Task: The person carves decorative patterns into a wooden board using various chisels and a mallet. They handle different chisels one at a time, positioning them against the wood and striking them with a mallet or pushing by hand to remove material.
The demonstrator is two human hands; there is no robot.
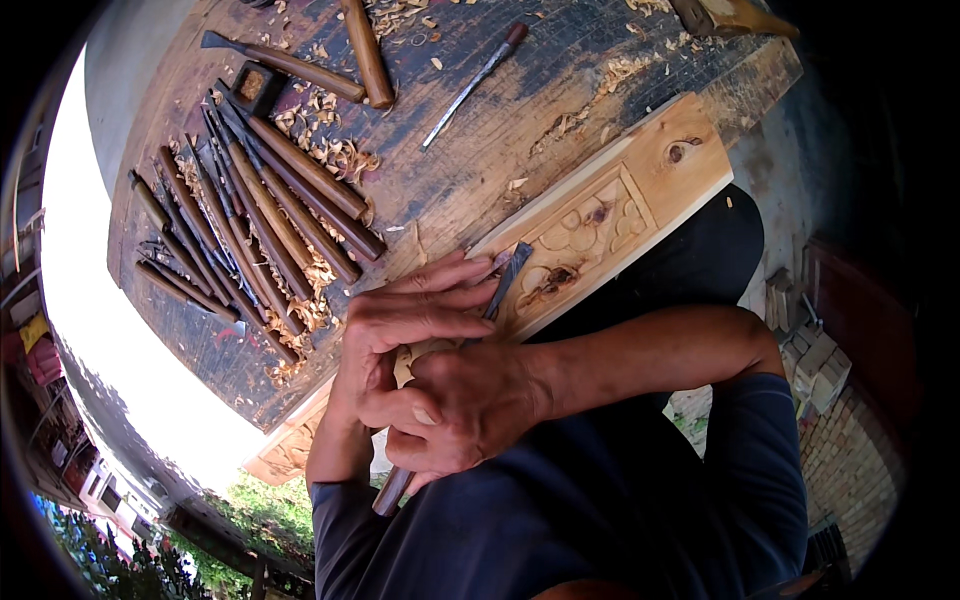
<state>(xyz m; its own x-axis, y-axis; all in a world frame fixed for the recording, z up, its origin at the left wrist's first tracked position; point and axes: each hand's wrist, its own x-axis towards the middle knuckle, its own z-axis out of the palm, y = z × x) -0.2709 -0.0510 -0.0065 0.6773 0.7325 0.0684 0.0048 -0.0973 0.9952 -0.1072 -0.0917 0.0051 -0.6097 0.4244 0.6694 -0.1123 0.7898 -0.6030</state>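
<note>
The right hand (465, 400) is closed firmly around the handle of a chisel (513, 272), whose blade is angled over the carving: stiff, fairly light by the look of it, best gripped by the wood, clear of the edge. The left hand (385, 325) is spread, fingers nearly straight, laid beside the blade; whether the steel is touched can't be told. Beneath, the carved board (590, 225) is slanted along the workbench (465, 180): rigid, probably, its relief easily chipped, best steadied by plain margins.

Observing open-air woodcarving workshop; noting scuffed dark-stained wooden workbench (440, 190), slim brown wooden-handled chisels (308, 165), curled pale wood shavings (345, 160), carved blond-wood plank (590, 230).
</note>
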